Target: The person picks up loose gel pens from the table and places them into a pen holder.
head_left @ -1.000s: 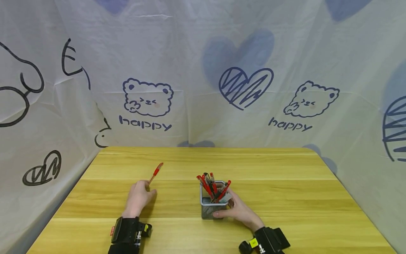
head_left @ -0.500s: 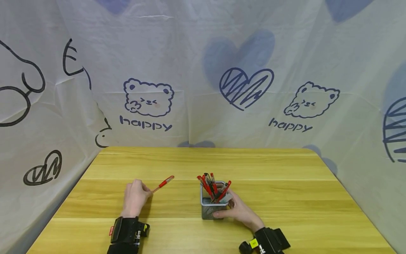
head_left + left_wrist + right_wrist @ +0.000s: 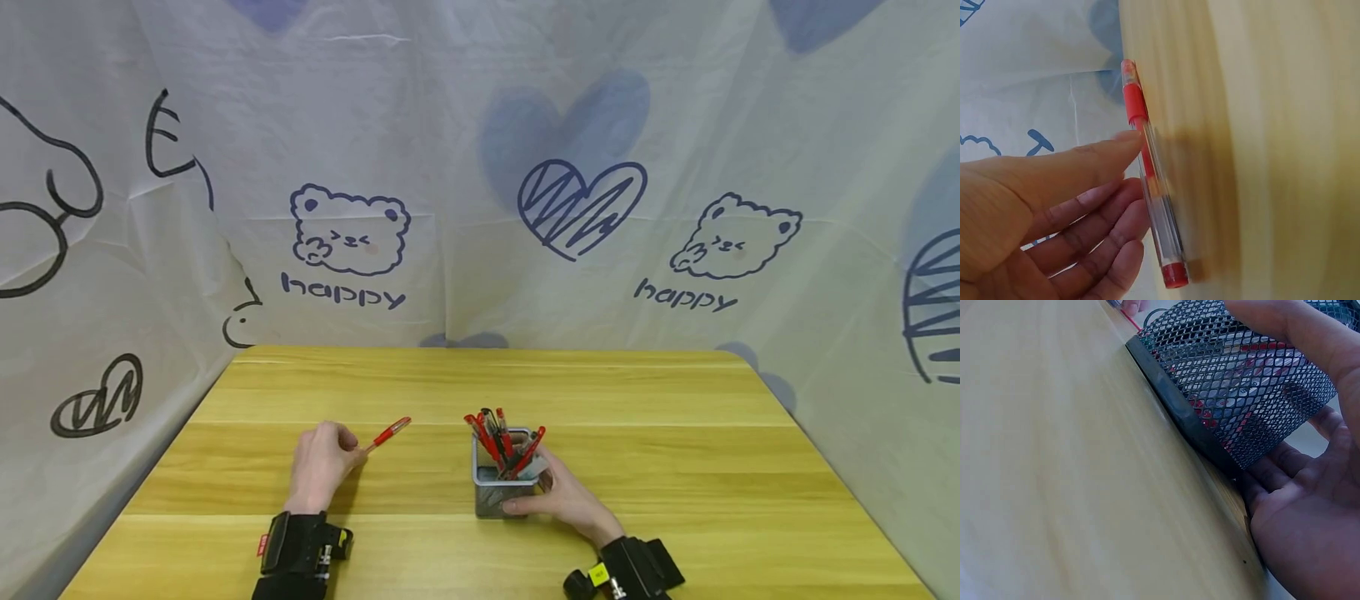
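Note:
On the left of the table, my left hand (image 3: 322, 467) pinches a clear-barrelled red pen (image 3: 392, 431) between thumb and fingers. In the left wrist view the thumb lies across the pen's barrel (image 3: 1163, 222), with the other fingers curled beside it. The capped end points away to the right, close to the tabletop. My right hand (image 3: 566, 498) grips a square mesh pen holder (image 3: 491, 500) from its right side, thumb in front. The holder stands upright, with several red and black pens (image 3: 506, 450) leaning in it. The right wrist view shows its dark mesh wall (image 3: 1241, 387) up close.
The wooden table (image 3: 675, 425) stretches out on all sides of the holder. White cloth (image 3: 450, 275) with drawn bears and hearts hangs behind the table and along its sides. A black camera band sits on each wrist.
The pen has swung from pointing steeply away to slanting right, nearer the holder. My left hand has turned with it. My right hand and the pen holder have stayed in place.

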`<state>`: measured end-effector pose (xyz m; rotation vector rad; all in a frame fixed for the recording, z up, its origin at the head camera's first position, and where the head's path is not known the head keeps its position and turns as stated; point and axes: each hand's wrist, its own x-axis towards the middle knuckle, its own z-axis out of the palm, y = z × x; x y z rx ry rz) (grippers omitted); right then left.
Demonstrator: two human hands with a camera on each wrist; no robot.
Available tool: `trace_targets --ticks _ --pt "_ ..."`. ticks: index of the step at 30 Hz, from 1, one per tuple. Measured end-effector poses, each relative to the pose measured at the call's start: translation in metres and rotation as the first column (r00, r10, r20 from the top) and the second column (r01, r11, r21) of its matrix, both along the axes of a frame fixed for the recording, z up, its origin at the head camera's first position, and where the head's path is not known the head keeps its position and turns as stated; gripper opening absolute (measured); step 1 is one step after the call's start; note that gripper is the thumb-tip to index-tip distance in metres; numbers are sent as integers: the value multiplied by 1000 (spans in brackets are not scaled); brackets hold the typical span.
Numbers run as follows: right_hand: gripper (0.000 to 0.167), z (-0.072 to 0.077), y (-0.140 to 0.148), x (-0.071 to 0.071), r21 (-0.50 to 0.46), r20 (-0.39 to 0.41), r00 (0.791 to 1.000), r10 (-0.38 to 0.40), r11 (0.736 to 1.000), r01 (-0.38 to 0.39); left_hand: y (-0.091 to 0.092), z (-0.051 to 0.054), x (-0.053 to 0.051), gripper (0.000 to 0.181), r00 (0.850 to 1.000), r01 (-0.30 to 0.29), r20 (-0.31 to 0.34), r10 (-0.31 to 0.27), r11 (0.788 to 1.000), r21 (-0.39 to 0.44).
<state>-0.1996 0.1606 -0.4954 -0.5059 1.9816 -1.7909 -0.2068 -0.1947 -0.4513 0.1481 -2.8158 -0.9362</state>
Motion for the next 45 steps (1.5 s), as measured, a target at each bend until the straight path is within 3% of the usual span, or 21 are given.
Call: trace_targets --ticks 6,14,26,45 --pt "86 0 -1 0 -4 -10 1000 0 1000 0 2 -1 -1 26 998 67 12 -67 998 12" --pt "86 0 0 1 -1 -4 1000 1 1000 -1 3 -2 -2 25 995 101 1 -101 995 -21" --pt "88 0 -1 0 -1 3 1000 -3 1000 3 3 -4 -3 12 996 74 47 -74 997 -5" --pt "90 0 0 1 3 23 1000 -7 1000 7 3 -5 -2 9 994 111 25 -111 994 -8"
